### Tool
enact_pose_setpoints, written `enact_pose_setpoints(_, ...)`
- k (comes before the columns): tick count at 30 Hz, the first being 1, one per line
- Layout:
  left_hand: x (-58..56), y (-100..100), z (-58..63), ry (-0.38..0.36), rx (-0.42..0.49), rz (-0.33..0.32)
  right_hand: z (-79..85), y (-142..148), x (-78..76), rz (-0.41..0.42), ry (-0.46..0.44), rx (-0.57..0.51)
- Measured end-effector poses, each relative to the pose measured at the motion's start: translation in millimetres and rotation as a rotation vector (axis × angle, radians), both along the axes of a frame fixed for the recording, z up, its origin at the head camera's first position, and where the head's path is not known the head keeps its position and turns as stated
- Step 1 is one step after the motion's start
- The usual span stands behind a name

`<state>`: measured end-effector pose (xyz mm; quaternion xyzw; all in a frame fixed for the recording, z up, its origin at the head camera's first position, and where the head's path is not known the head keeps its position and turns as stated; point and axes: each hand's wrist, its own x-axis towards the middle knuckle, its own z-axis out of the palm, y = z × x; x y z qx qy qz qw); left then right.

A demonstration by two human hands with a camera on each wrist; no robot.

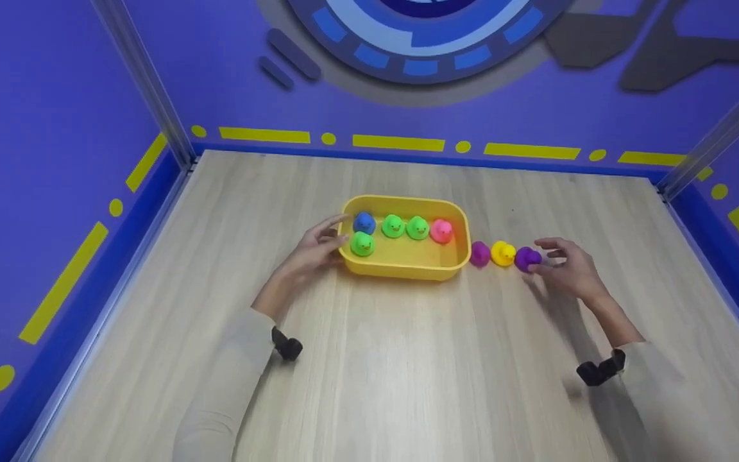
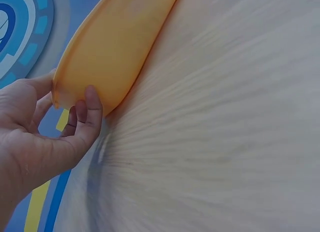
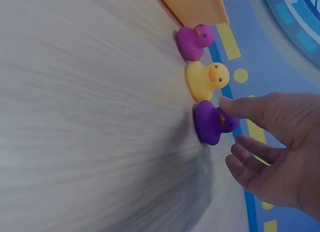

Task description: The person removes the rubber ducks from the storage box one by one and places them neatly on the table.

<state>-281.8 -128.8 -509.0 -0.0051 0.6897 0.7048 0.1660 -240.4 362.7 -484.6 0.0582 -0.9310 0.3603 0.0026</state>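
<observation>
In the head view a yellow plastic tub [image 1: 401, 268] holds several rubber ducks: a blue duck [image 1: 364, 223], a pink duck [image 1: 441, 231] and green ones such as the front-left green duck [image 1: 362, 244]. My left hand [image 1: 315, 250] grips the tub's left end, fingers on the outer wall and a digit over the rim in the left wrist view. To the tub's right stand a magenta duck [image 3: 192, 42], a yellow duck [image 3: 202, 82] and a dark purple duck [image 3: 207, 123] in a row. Around the purple duck, my right hand [image 1: 568, 269] has its thumb at the head and its fingers spread apart.
The wood-grain table [image 1: 376, 359] is bounded by a blue back wall [image 1: 408, 115] with yellow dashes and by side walls. Black wrist cameras, such as the left wrist camera [image 1: 287, 346], sit on both sleeves.
</observation>
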Motion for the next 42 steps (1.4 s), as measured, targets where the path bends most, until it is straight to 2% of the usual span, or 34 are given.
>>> enact_pose_setpoints(4, -3.4, -1.4, 4.5, -0.016, -0.058, -0.024, 6.2, -4.2, -2.1, 0.022, 0.018, -0.022)
enact_pose_setpoints(10, -12.7, -5.6, 11.1, -0.058, -0.096, -0.069, 18.9, -15.4, -8.8, 0.056, 0.039, -0.041)
enact_pose_setpoints(17, -21.1, -12.1, 21.4, -0.058, -0.202, -0.146, 31.5, -30.0, -17.8, 0.072, 0.094, -0.045)
enact_pose_setpoints(25, -33.2, -15.9, 24.2, -0.023, -0.165, -0.196, 39.8, -55.1, -31.0, 0.145, 0.087, -0.059)
enact_pose_setpoints(32, -37.8, -16.5, 16.4, -0.051, -0.118, -0.255, 50.1, -78.4, -41.9, 0.193, 0.113, -0.056)
enact_pose_setpoints(35, -37.9, -17.4, 13.6, -0.048, -0.095, -0.262, 57.4, -88.6, -46.7, 0.198, 0.084, -0.068)
enact_pose_setpoints(42, -35.4, -16.6, 15.0, -0.074, -0.117, -0.241, 66.9, -113.5, -55.5, 0.247, 0.05, -0.069)
